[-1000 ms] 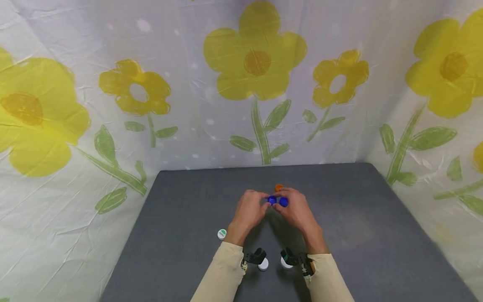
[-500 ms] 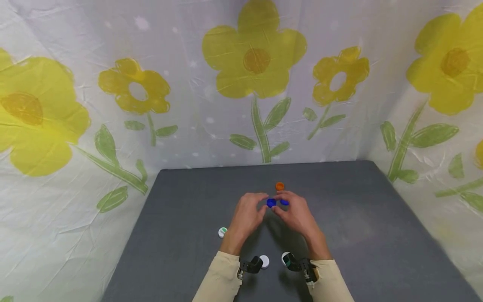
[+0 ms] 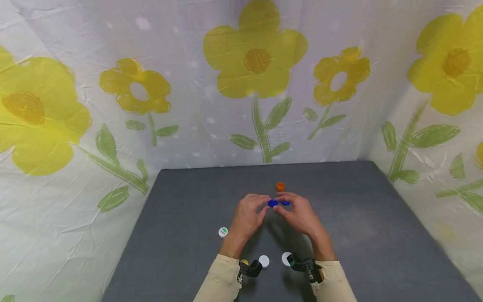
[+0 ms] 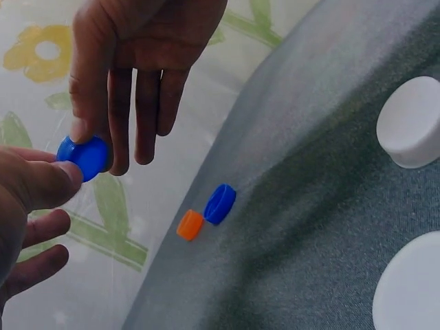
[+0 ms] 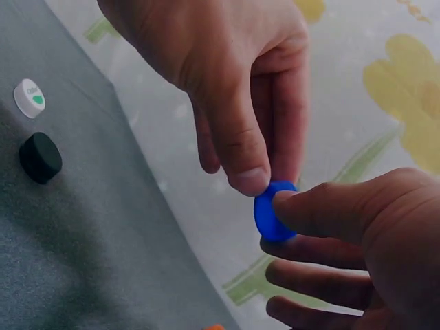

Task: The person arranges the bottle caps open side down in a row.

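Above the table, a small blue bottle cap (image 3: 273,203) is held between both hands. My left hand (image 3: 246,216) pinches its left side, thumb and fingertips on the rim. From the other side my right hand (image 3: 298,213) pinches it too, its thumb (image 5: 316,210) lying across the cap in the right wrist view. A second blue cap (image 4: 220,204) lies on the table with its hollow side showing, partly hidden by the right hand in the head view. Touching or very near it is an orange cap (image 4: 190,225).
Two white caps (image 3: 264,261) (image 3: 286,259) lie near the forearms. A white cap with a green print (image 3: 223,232) is left of the left wrist. A yellow cap (image 3: 244,262) shows beside the left wrist strap. The right wrist view has a black cap (image 5: 40,158) on the grey table (image 3: 181,218).
The held blue cap has tilted between the fingers, so its open ring no longer shows in the head view. Both hands stay nearly in place. The orange cap is more fully visible.
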The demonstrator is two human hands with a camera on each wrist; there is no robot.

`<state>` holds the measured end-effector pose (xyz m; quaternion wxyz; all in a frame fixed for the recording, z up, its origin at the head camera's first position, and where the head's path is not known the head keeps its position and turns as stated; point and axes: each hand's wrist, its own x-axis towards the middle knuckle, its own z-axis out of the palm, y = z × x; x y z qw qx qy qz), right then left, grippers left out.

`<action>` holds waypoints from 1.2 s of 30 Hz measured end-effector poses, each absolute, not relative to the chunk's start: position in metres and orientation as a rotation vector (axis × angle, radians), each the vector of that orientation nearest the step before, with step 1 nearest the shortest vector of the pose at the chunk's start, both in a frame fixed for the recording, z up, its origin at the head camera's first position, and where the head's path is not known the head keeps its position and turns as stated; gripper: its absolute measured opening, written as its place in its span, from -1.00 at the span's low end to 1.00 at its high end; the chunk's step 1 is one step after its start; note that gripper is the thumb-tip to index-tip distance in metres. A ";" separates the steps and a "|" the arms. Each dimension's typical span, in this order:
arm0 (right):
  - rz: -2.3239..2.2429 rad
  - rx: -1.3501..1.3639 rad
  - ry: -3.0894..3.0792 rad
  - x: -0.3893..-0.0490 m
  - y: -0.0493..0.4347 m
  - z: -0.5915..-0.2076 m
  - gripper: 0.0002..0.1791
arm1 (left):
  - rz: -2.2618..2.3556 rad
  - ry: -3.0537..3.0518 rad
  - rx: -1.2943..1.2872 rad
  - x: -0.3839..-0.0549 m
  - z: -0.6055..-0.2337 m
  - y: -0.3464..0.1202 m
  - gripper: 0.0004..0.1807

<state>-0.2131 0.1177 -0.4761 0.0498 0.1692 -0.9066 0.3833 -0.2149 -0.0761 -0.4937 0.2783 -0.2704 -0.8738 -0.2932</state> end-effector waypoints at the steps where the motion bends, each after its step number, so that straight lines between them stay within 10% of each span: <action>1: 1.177 0.520 -2.768 -0.213 0.118 -0.476 -0.75 | -0.787 -2.345 -0.727 -0.215 -0.494 -0.076 -0.69; 36: 1.083 0.595 -2.486 -0.213 0.101 -0.480 -0.61 | -1.765 -2.516 -0.095 -0.207 -0.480 -0.090 -0.77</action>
